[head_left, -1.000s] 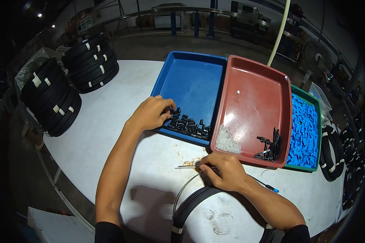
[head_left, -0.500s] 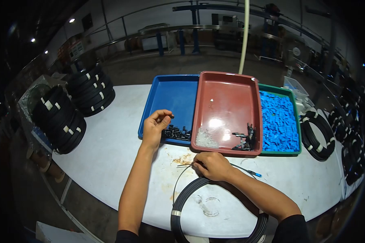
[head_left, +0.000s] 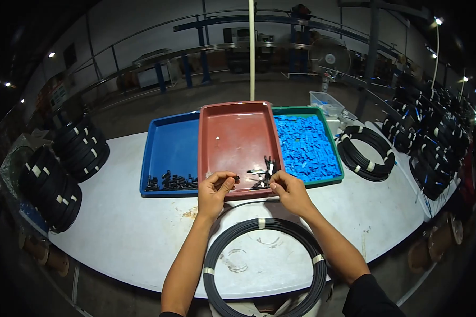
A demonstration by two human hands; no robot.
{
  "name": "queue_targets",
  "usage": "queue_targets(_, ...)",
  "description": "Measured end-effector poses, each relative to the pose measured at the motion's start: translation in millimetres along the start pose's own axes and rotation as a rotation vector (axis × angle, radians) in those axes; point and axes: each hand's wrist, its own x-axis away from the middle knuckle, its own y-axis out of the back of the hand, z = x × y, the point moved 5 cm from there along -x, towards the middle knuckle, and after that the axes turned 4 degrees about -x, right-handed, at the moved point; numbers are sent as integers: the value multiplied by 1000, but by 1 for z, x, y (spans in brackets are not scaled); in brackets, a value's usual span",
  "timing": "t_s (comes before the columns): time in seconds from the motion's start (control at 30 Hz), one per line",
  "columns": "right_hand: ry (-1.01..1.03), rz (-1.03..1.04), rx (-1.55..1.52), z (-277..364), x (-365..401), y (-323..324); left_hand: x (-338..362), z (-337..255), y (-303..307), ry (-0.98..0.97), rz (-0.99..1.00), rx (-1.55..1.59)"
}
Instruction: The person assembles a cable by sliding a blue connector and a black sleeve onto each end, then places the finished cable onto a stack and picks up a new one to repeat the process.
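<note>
In my left hand (head_left: 214, 193), over the front of the red tray (head_left: 238, 113), a small black piece (head_left: 236, 178) is pinched between thumb and fingertips. My right hand (head_left: 291, 194) is closed at the tray's front right corner; what its fingertips hold is too small to make out. Black connector parts (head_left: 267, 170) lie in the red tray between the hands. A large coil of black cable (head_left: 217, 245), bound with white tape, rests on the table below both hands. A thin cable end runs behind the coil between my wrists.
A blue tray (head_left: 169, 127) with black pieces is at left, a green tray (head_left: 339, 161) of blue pieces at right. Taped coils (head_left: 50, 187) are stacked on the far left. Another coil (head_left: 366, 153) and hanging cable bundles (head_left: 433, 153) are at right, near a clear bin (head_left: 325, 103).
The view has turned right. My right hand has risen from the coil to the red tray's front edge, and my left hand with the black piece has come closer to it.
</note>
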Motion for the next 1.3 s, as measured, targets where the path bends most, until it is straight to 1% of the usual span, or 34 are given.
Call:
queue_targets(0.03, -4, -5, 7, -7, 2, 3, 1, 3, -5, 0, -5, -9)
queue_targets(0.1, 27, -154, -47, -20, 8, 11, 3, 7, -14, -20, 12, -23)
queue_targets(0.13, 21, -153, -48, -24, 11, 9, 5, 8, -17, -38, 28, -46)
queue_targets(0.2, 78, -157, -28, -28, 15, 4, 9, 11, -19, -9, 46, -49)
queue_targets(0.23, 157, -156, -2, -29, 16, 2, 12, 12, -19, 31, 41, -81)
queue_targets(0.27, 169, -150, 18, -30, 18, 1, 14, 16, -20, 71, 39, -111)
queue_targets(0.33, 167, -155, 3, -30, 22, 0, 17, 21, -22, 68, 31, -94)
queue_targets(0.4, 107, -123, 1, -31, 25, 3, 23, 21, -24, 95, 56, -174)
queue_targets(0.43, 61, -91, -6, -32, 26, 3, 24, 23, -24, 68, 57, -188)
queue_targets(0.47, 48, -87, -6, -31, 26, 4, 25, 24, -25, 82, 58, -186)
queue_targets(0.53, 108, -72, -70, -28, 27, 2, 25, 17, -27, -51, 104, -278)
queue_targets(0.57, 156, -51, 20, -29, 27, 2, 27, 17, -27, -74, 100, -300)
queue_targets(0.6, 147, -46, 18, -31, 27, 1, 28, 18, -28, -62, 99, -300)
queue_targets(0.67, 229, -70, 56, -30, 30, 1, 30, 16, -28, -85, 91, -288)
queue_targets(0.73, 201, -76, 2, -33, 30, 1, 30, 14, -29, -45, 91, -291)
queue_targets(0.8, 242, -95, 17, -24, 30, 2, 31, 12, -31, -61, 115, -328)
queue_targets(0.87, 232, -102, 8, -20, 31, 2, 31, 12, -30, -59, 121, -352)
queue_targets(1.03, 353, -90, 140, -15, 33, 4, 32, 10, -31, -88, 118, -388)
queue_targets(1.1, 320, -89, 128, -17, 33, 3, 31, 11, -32, -148, 140, -377)
queue_targets(1.2, 265, -70, 106, -18, 33, 3, 32, 7, -34, -94, 162, -396)
queue_targets(1.3, 249, -45, 96, -20, 33, 2, 32, 6, -34, -120, 155, -412)
